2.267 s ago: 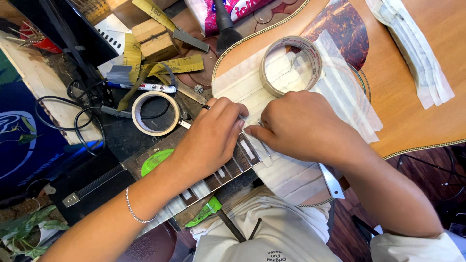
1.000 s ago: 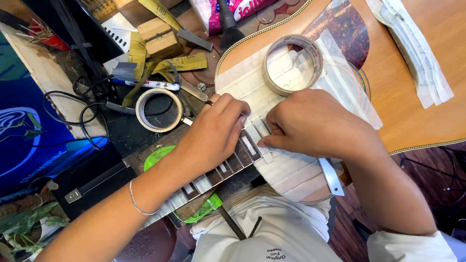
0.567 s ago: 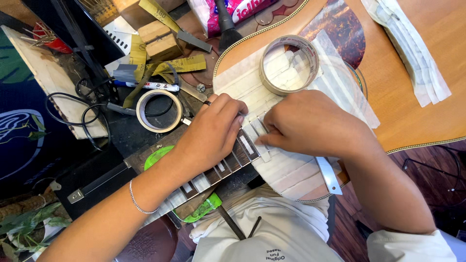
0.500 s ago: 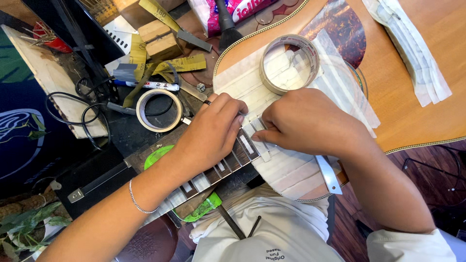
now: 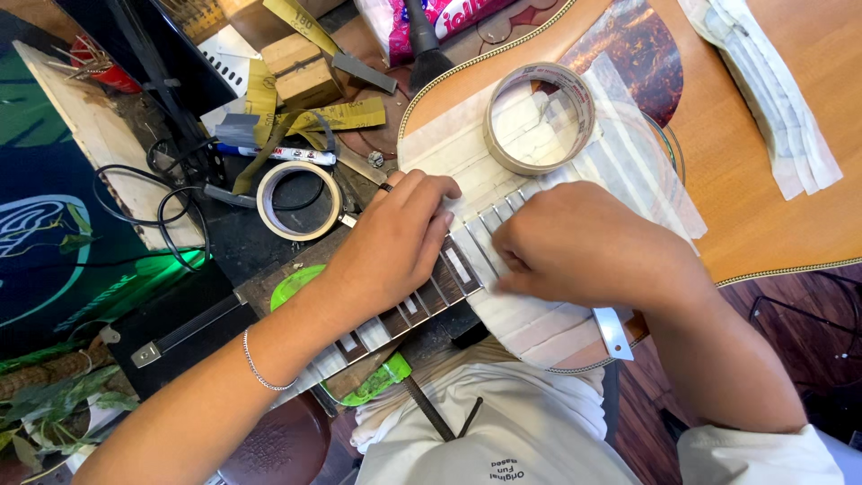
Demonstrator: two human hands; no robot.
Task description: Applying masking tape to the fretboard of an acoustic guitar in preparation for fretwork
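The acoustic guitar [image 5: 754, 180] lies flat across the lap and counter, its top around the fretboard end [image 5: 467, 260] covered in masking tape strips [image 5: 503, 162]. Left hand [image 5: 391, 247] lies flat over the frets with its fingers spread slightly, holding nothing. Right hand [image 5: 584, 242] is curled, pinching tape down right beside it. Biggest risk imo: that tape roll [image 5: 539, 117] sitting loose on the body could slide off if the guitar tilts, and a crooked strip leaves wood exposed.
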